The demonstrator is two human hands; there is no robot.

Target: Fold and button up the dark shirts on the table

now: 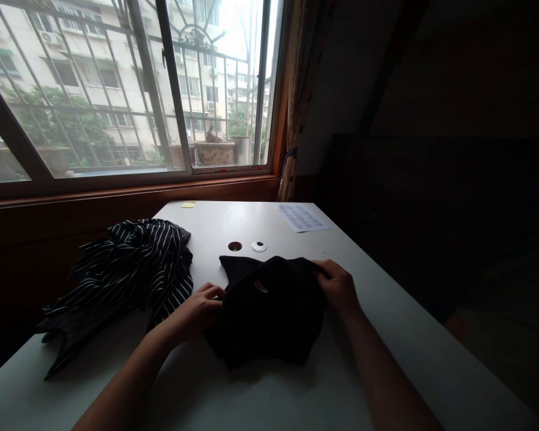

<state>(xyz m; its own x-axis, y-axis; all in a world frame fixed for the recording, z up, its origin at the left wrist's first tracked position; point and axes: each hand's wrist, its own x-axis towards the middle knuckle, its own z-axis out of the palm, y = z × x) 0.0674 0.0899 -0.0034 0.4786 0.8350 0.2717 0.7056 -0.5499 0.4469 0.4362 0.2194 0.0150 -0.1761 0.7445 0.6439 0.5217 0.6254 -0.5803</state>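
Observation:
A black garment (pixel 269 311) lies bunched in the middle of the white table (pixel 269 389). My left hand (pixel 200 308) grips its left edge with curled fingers. My right hand (pixel 339 286) holds its upper right edge, fingers closed on the cloth. A small pale label shows near the garment's top. Left of it lies a crumpled black garment with thin white stripes (pixel 126 278), untouched and hanging partly over the table's left edge.
A round cable hole (pixel 235 246) and its white cap (pixel 259 246) sit behind the black garment. A printed sheet (pixel 302 217) and a yellow note (pixel 188 205) lie near the far edge. A barred window (pixel 130 90) is behind; the room to the right is dark.

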